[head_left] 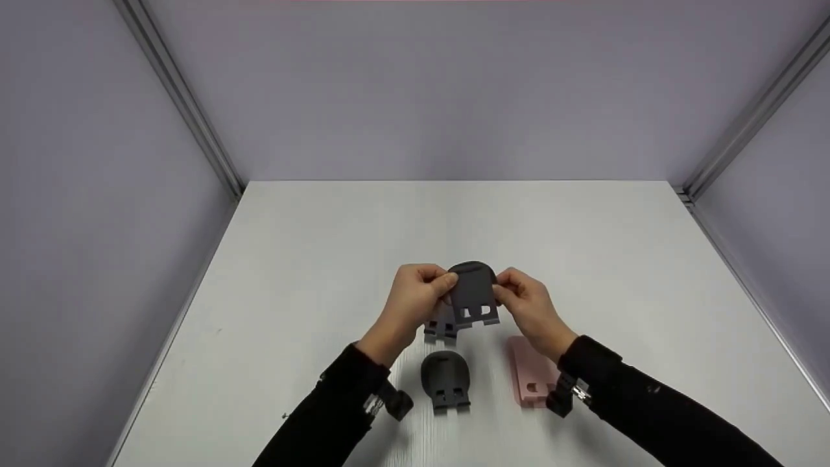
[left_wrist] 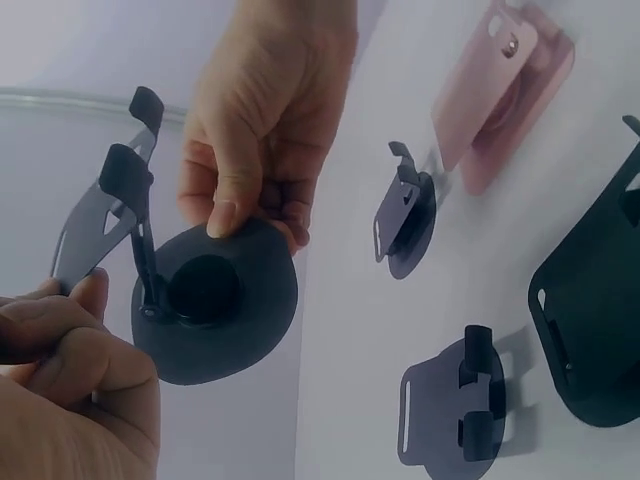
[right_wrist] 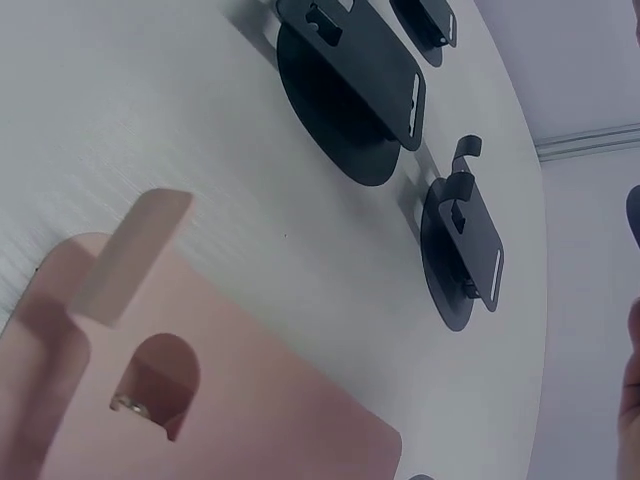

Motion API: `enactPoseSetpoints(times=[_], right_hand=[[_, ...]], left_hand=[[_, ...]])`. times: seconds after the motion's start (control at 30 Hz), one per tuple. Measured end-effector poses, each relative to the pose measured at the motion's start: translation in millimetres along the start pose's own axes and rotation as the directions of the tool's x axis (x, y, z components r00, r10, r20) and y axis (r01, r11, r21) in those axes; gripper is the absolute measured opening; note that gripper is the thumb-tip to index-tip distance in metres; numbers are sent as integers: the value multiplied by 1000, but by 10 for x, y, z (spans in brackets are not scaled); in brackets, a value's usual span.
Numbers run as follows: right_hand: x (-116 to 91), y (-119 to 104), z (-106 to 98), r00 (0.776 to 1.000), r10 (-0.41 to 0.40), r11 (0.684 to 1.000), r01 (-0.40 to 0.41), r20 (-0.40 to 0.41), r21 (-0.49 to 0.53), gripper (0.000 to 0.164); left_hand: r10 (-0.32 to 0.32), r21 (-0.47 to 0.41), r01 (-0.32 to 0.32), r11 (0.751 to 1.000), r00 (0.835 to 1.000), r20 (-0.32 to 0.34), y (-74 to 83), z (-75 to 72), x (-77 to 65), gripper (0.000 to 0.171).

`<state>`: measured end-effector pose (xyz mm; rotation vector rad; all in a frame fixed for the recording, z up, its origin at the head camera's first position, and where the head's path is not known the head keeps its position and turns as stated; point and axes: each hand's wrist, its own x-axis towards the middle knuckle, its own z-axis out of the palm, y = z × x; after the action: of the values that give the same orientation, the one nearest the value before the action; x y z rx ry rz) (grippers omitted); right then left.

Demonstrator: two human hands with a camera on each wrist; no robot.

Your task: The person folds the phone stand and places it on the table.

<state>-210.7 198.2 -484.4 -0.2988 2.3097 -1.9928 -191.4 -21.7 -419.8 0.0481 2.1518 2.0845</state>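
Note:
A dark grey folding phone stand (head_left: 473, 292) is held up over the white table between both hands. My left hand (head_left: 416, 295) pinches its slotted plate with the thumb on the plate's face. Thumb and fingers of my right hand (head_left: 524, 301) pinch the rim of its round base (left_wrist: 262, 315). In the left wrist view, the plate and base stand apart at an angle, joined by a short arm. Another dark stand (head_left: 441, 324) lies below the held one, partly hidden by it and the left hand. Nearer the body lies one more dark stand (head_left: 445, 381).
A pink phone stand (head_left: 530, 370) lies under the right forearm, partly covered by the wrist camera. The left wrist view shows several dark stands, including a large one (left_wrist: 595, 300) at its right edge. Pale walls (head_left: 415, 91) enclose the table's back and sides.

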Motion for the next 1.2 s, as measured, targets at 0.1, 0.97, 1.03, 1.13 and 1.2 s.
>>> enactPoseSetpoints(times=[0.1, 0.97, 1.03, 1.13, 1.2], right_hand=[[-1, -7, 16, 1000, -1, 1000, 1, 3, 0, 6], [-15, -34, 60, 997, -77, 997, 78, 14, -14, 5], [-15, -29, 61, 997, -80, 997, 80, 15, -18, 5], [-13, -26, 62, 997, -80, 996, 80, 8, -26, 4], [-12, -32, 67, 997, -78, 996, 78, -5, -34, 5]], left_hand=[[-48, -38, 48, 998, 999, -1, -17, -7, -2, 21], [-206, -217, 222, 951, 974, 93, -146, -62, 25, 26], [-204, -216, 221, 951, 974, 99, -151, -67, 30, 27], [-209, -220, 227, 949, 972, 104, -145, -67, 35, 26], [-214, -229, 233, 945, 971, 103, -136, -65, 39, 24]])
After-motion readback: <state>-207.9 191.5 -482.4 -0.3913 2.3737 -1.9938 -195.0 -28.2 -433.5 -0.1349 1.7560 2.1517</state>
